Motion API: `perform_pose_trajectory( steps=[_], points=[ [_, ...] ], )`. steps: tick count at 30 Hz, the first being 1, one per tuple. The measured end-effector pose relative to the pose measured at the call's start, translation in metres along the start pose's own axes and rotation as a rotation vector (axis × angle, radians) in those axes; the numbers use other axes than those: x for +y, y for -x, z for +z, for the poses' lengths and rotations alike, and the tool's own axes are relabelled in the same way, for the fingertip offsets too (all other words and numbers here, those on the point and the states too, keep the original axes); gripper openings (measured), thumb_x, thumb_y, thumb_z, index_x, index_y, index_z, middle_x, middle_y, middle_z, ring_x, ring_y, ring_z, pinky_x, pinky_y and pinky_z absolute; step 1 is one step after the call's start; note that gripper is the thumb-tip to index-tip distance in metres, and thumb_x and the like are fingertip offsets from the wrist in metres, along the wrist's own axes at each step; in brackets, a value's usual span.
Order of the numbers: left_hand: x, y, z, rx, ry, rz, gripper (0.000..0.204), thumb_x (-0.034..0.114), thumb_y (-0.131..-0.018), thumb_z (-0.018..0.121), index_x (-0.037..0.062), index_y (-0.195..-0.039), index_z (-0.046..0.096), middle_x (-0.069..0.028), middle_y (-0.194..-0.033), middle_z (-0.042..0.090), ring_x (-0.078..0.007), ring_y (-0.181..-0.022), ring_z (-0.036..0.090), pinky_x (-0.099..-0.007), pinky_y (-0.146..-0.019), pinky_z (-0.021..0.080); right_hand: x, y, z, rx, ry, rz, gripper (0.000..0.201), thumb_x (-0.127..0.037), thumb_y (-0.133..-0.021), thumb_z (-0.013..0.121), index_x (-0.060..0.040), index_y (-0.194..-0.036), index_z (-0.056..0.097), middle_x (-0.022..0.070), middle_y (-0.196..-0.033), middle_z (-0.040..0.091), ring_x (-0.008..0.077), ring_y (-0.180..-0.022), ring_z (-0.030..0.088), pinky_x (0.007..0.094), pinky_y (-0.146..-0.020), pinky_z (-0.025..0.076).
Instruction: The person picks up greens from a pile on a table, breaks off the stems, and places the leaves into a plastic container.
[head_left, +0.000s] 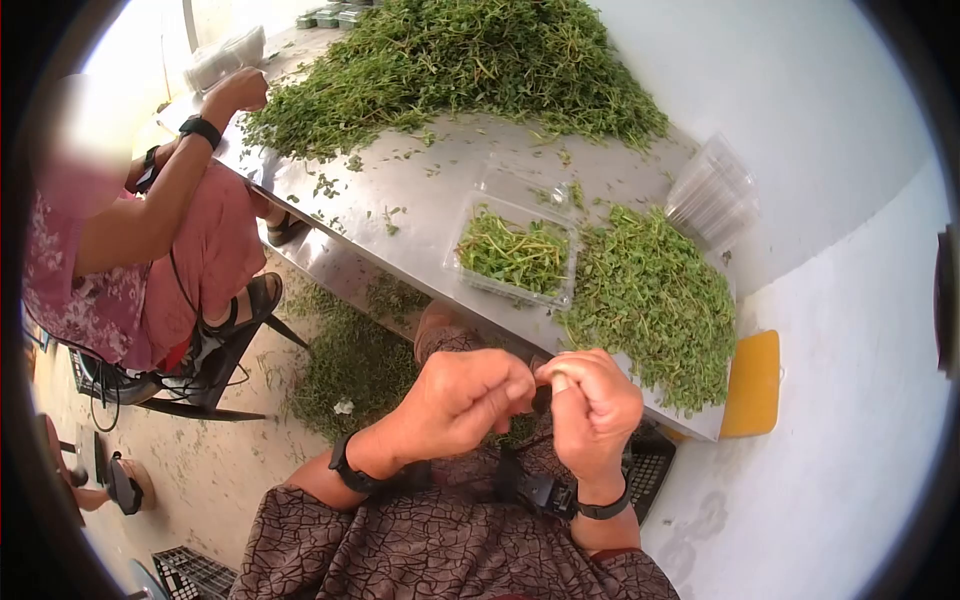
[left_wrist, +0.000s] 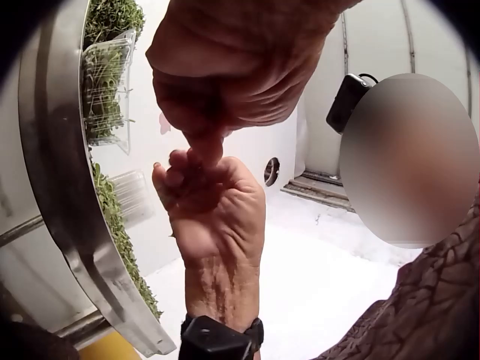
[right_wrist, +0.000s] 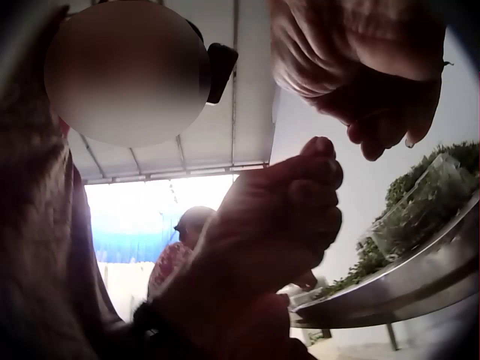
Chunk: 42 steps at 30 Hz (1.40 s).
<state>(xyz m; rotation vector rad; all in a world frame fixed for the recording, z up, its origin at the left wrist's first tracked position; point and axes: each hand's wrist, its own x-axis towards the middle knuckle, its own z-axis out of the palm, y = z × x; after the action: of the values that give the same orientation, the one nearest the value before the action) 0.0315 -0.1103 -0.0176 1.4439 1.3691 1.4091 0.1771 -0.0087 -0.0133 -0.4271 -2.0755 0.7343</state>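
Above the lap in the head view, my left hand point(head_left: 465, 402) and right hand point(head_left: 598, 408) face each other with curled fingers, fingertips nearly meeting. The left wrist view has the left hand point(left_wrist: 232, 67) over the right hand point(left_wrist: 217, 214), whose palm shows; no held thing can be made out. A tiny dark bit clings to the right hand's edge. In the right wrist view the left hand point(right_wrist: 262, 217) is curled below the right hand point(right_wrist: 367, 67). Beyond them on the metal table stands an open clear box point(head_left: 455, 262) holding green sprigs point(head_left: 510, 250).
A pile of greens point(head_left: 650, 300) lies right of the box, a larger heap point(head_left: 480, 65) at the back. Stacked clear boxes point(head_left: 712, 190) lean by the wall. A yellow board point(head_left: 752, 385) is at the table's end. Another person point(head_left: 150, 240) sits left; greens point(head_left: 350, 375) cover the floor.
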Motion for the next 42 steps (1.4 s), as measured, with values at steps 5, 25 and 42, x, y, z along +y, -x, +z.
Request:
perform_pose_trajectory(
  steps=[5,25,42],
  points=[
    [-0.024,-0.008,0.018,0.144,0.321,0.129,0.019,0.014,-0.104,0.045,0.0000,-0.101,0.057,-0.0053,-0.086,0.065,-0.0096,-0.073,0.062,-0.0245,-0.065,0.052,-0.003,-0.001,0.000,-0.035,-0.379,0.213,0.012,0.002,-0.086,0.061,0.0011,-0.094,0.070,0.0130,-0.106,0.069,0.0215,-0.093,0.063,0.0304,-0.081,0.049],
    [-0.032,-0.019,0.019,0.207,0.604,0.040,0.017,0.013,-0.103,0.046,0.0000,-0.108,0.055,-0.0069,-0.093,0.065,-0.0123,-0.079,0.065,-0.0252,-0.073,0.054,0.015,-0.005,0.018,0.077,-0.531,0.273,0.015,-0.002,-0.089,0.064,-0.0016,-0.102,0.073,0.0131,-0.128,0.062,0.0238,-0.129,0.048,0.0346,-0.100,0.043],
    [-0.040,-0.080,-0.021,0.496,-0.979,0.402,0.031,0.004,-0.077,0.070,0.0015,-0.107,0.067,-0.0147,-0.123,0.064,-0.0306,-0.108,0.058,-0.0436,-0.096,0.041,0.051,-0.040,-0.074,0.324,0.323,0.167,0.014,-0.005,-0.087,0.066,0.0004,-0.099,0.071,0.0178,-0.105,0.071,0.0251,-0.084,0.069,0.0332,-0.074,0.055]
  ],
)
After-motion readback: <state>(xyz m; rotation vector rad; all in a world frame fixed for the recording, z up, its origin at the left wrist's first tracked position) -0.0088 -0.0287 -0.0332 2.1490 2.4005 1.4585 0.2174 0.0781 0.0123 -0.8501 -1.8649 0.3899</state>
